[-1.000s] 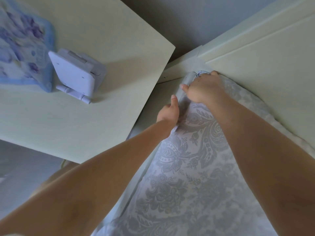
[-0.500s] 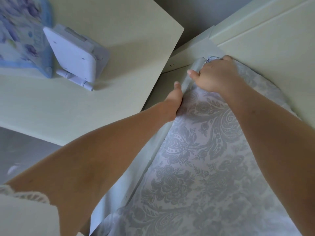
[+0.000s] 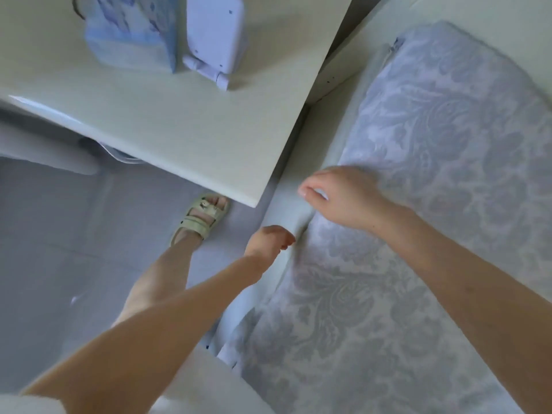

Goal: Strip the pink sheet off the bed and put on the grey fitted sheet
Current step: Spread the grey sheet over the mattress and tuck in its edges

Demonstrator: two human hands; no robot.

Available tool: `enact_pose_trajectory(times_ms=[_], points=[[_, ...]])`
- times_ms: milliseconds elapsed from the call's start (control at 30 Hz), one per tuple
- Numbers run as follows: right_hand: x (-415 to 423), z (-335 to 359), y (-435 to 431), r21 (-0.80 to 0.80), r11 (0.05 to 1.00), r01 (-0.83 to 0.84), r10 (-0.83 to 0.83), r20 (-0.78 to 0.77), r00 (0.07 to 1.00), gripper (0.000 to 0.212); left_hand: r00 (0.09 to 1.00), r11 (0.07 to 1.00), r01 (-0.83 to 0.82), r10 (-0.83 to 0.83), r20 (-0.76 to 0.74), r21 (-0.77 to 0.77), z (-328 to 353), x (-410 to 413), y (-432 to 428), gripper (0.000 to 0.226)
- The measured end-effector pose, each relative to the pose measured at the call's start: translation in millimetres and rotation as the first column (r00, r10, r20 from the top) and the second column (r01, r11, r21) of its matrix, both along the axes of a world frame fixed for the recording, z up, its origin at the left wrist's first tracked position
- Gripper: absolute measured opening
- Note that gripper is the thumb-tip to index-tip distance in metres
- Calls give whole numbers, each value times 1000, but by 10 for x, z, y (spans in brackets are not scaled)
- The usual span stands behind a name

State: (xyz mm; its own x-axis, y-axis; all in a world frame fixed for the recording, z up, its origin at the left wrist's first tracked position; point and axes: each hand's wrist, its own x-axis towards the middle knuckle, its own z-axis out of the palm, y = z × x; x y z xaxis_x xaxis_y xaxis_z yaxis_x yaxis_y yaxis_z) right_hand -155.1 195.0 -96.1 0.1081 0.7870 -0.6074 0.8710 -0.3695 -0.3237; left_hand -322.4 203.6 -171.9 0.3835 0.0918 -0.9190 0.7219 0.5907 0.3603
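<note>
Head view is showing me the grey fitted sheet (image 3: 433,174) lying pattern-up over the mattress, covering it from the far corner (image 3: 398,44) down to the near edge; I am seeing no pink sheet anywhere, so I am judging the stripping done and the fitting well along; the white bedside table (image 3: 179,138) is crowding the bed's left side, leaving only a narrow gap; the right hand (image 3: 349,201) is resting on the sheet's left edge with fingers bent and thumb tucked near them, though blur is stopping me telling whether fabric is pinched; the left hand (image 3: 268,240) is hanging just beside the bed's pale side with fingers curled, and I cannot tell if it is gripping the hem; I am reading this as tucking the long side; next I am expecting the hem to need pulling down and under along that edge, toward the near corner, within that tight gap.
</note>
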Motion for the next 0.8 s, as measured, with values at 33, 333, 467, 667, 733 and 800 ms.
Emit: enact_pose_trajectory(times_ms=[33,333,467,667,733,800], points=[[-241,2,-215,-39,999,-38,37,-17,999,35,999,999,32,-32,5,0,2,-280,-177,28],[-1825,-219,-1274,-232,868,-438,444,-30,896,37,997,998,-65,65,-48,-16,-90,-1651,-1309,30],[-1972,-327,-1293,-328,798,-505,552,60,832,44,986,1000,25,-23,-164,10,-328,-1837,-1431,17],[-2033,-478,-1208,-445,755,-482,575,94,813,46,982,957,-187,175,-71,-223,-426,-2063,-1411,12],[-2076,-513,-1170,-505,716,-482,603,98,792,48,975,959,-224,220,-41,-176,-447,-2148,-1433,14],[-2150,-517,-1121,-572,671,-472,619,82,781,50,973,962,-229,230,-12,-151,-406,-2254,-1454,12]])
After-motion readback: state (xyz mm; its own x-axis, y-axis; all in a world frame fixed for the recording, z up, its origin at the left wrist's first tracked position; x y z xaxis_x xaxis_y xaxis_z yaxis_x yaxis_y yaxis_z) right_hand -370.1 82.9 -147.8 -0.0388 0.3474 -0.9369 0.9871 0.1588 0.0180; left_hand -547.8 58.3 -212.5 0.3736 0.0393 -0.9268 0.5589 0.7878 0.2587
